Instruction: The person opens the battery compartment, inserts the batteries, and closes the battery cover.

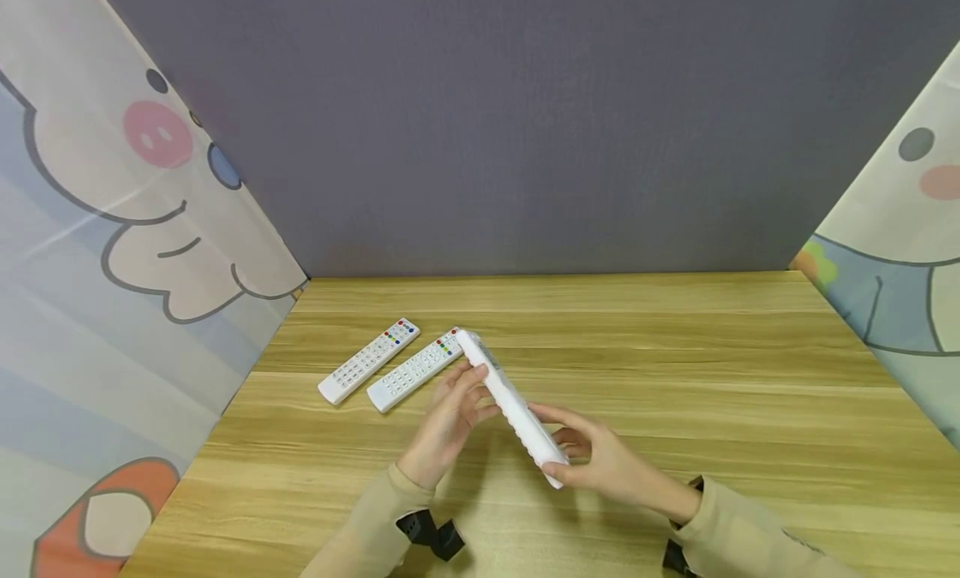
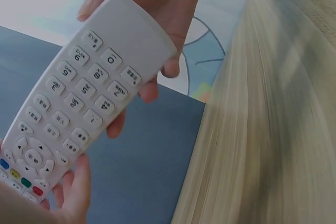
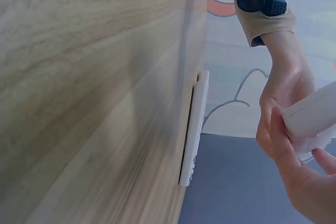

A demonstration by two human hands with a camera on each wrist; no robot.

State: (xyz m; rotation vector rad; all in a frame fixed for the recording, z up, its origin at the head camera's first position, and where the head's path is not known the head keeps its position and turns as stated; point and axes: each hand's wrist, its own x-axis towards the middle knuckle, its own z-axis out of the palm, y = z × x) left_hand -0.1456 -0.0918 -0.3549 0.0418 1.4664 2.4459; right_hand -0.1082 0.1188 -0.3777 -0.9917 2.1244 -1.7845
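Note:
A white remote control is held between both hands above the wooden table, tilted with its side edge toward the head view. At its upper end the left hand grips it with thumb and fingers. The right hand holds the lower end, thumb on one side and fingers on the other. In the left wrist view, the button face of the remote shows number keys, a round pad and coloured keys. The right wrist view has the left hand and right hand around the white casing.
Two more white remotes lie side by side on the table, buttons up: one farther left, the other just beside the left hand. A grey panel rises behind the table, with cartoon-printed cloths at both sides.

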